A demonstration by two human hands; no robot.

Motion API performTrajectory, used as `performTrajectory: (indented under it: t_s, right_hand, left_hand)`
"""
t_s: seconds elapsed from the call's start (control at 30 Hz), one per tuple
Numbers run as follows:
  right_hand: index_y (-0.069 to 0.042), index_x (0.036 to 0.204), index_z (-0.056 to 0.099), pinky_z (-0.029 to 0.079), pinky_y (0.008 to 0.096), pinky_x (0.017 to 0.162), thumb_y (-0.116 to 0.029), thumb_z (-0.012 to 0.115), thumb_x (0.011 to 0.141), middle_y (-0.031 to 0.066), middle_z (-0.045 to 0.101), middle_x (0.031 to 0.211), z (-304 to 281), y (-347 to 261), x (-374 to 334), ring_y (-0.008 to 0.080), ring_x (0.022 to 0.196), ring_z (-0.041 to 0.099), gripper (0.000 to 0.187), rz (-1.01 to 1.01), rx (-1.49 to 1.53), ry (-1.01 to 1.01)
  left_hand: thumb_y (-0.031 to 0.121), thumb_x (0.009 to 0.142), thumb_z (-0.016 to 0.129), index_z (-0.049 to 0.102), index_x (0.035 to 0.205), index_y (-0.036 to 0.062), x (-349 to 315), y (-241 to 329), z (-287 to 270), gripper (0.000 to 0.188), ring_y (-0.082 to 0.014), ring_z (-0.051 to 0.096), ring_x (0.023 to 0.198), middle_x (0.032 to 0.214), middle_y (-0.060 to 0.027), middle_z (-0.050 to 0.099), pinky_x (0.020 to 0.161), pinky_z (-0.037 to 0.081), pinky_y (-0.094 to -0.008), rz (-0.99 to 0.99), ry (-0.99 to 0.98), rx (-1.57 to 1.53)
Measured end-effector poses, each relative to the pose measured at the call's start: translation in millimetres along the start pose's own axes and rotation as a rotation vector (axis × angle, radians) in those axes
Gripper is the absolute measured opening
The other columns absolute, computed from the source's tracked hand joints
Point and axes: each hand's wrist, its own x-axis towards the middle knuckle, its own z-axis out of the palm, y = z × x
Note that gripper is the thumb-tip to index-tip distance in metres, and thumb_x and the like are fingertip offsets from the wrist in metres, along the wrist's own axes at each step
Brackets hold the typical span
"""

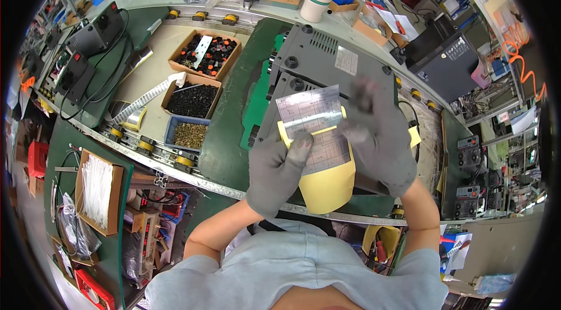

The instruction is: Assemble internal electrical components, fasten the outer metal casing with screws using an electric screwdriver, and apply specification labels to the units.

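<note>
Far left, cardboard boxes of small black parts sit on the bench. The gloved left hand pinches a silvery label sheet with yellow backing over the grey metal case. The gloved right hand, blurred, grips the sheet's right edge.

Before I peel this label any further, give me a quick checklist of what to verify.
1. Left hand pinches the yellow backing sheet: ok.
2. Right hand grips the silvery label: cannot tell, it is blurred.
3. Label partly lifted off the backing: ok.
4. Grey metal case lies flat on the green mat under the hands: ok.
5. Label free of creases: cannot tell.
</note>
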Motion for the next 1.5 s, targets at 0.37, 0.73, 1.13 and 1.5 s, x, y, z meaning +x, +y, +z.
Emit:
performTrajectory:
  t_s: [0.37, 0.73, 1.13, 1.5]
  right_hand:
    - [0.000, 0.109, 0.061, 0.046, 0.0231, 0.072, -0.028, 0.056, 0.089, 0.0037, 0.062, 0.086, -13.1, 59.9, 62.9, 0.0100, 0.077, 0.058, 0.034, 0.606, 0.538, -0.405]
    - [-0.001, 0.088, 0.065, 0.044, 0.0244, 0.061, -0.025, 0.061, 0.086, 0.0023, 0.058, 0.071, -7.3, 91.5, 43.0, 0.0074, 0.064, 0.053, 0.024, 0.619, 0.204, -0.667]
    - [0.000, 0.089, 0.065, 0.046, 0.0263, 0.062, -0.022, 0.063, 0.084, 0.0064, 0.061, 0.071, -19.4, 104.9, 31.6, 0.0101, 0.064, 0.056, 0.023, 0.526, 0.177, -0.665]
    - [-0.001, 0.088, 0.066, 0.046, 0.0261, 0.061, -0.026, 0.063, 0.084, 0.0065, 0.060, 0.067, -24.4, 114.8, 27.4, 0.0095, 0.061, 0.055, 0.026, 0.410, 0.123, -0.675]
  left_hand:
    - [0.026, 0.091, 0.055, 0.060, 0.108, 0.0007, 7.1, 7.3, -32.6, 0.031, -0.0220, 0.059, 0.065, 0.077, -0.0126, 0.060, 0.062, 0.048, -0.0303, 0.157, -0.132, 0.121]
    - [0.005, 0.080, 0.060, 0.065, 0.102, 0.0059, 27.8, -9.5, -22.2, 0.022, -0.0233, 0.061, 0.069, 0.085, -0.0113, 0.062, 0.061, 0.048, -0.0297, 0.205, 0.024, 0.662]
    - [0.002, 0.078, 0.061, 0.066, 0.099, 0.0077, 30.3, -8.8, -19.4, 0.022, -0.0205, 0.060, 0.062, 0.083, -0.0092, 0.062, 0.056, 0.047, -0.0282, 0.232, 0.002, 0.728]
    - [0.003, 0.078, 0.062, 0.066, 0.099, 0.0087, 30.6, -9.9, -20.5, 0.022, -0.0191, 0.058, 0.059, 0.081, -0.0078, 0.061, 0.054, 0.045, -0.0277, 0.269, -0.005, 0.748]
